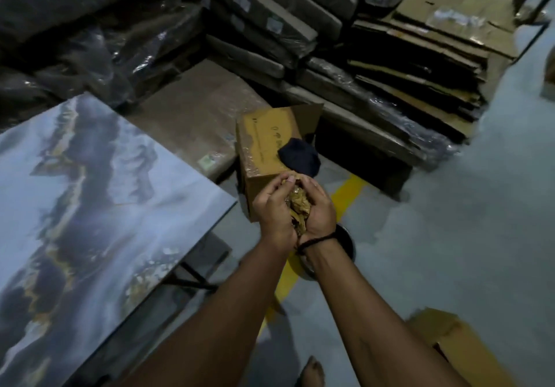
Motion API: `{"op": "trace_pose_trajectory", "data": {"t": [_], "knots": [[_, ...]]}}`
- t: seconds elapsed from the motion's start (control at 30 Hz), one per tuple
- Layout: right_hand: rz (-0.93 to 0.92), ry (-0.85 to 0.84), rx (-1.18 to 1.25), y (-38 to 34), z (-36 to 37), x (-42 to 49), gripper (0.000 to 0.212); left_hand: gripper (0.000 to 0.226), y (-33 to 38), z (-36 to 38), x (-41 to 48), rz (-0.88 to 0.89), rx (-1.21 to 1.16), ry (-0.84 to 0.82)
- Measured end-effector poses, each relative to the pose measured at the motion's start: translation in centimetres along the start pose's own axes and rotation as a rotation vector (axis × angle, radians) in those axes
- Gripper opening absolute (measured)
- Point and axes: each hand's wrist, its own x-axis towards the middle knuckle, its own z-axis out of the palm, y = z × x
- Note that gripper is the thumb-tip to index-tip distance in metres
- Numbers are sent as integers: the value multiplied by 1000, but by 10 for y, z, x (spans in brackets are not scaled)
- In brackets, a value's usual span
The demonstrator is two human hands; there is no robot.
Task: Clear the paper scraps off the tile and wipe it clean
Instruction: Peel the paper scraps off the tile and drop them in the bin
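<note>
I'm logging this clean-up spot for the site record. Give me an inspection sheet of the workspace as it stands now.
Surface: tile, marbled blue-grey, lies flat; no scraps plainly seen on it.
Job's things: paper scraps bunched between both hands; dark cloth draped on open cardboard box.
Clutter: second box on the floor, lower right.
Grippers: left hand and right hand cup the scraps, beside the tile.
Cables: nothing seen.
Surroundings: flattened cardboard stack, wrapped packs, grey floor with yellow line.

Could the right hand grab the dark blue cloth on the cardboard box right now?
Probably not yet: the dark blue cloth lies uncovered just beyond, but the right hand and left hand both cup crumpled brown paper scraps.
</note>
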Motion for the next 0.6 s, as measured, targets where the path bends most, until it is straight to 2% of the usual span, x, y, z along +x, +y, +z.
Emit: {"op": "trace_pose_trajectory", "data": {"t": [0.23,0.47,0.6], "knots": [[-115,237,-115,-43,-121,54,16,10,-136,52,44,-156,96,-78],[-194,390,-338,11,-260,139,13,14,-277,27,124,-155,278,-7],[-241,441,-417,53,-336,190,10,36,-356,-8,175,-153,381,-48]]}}
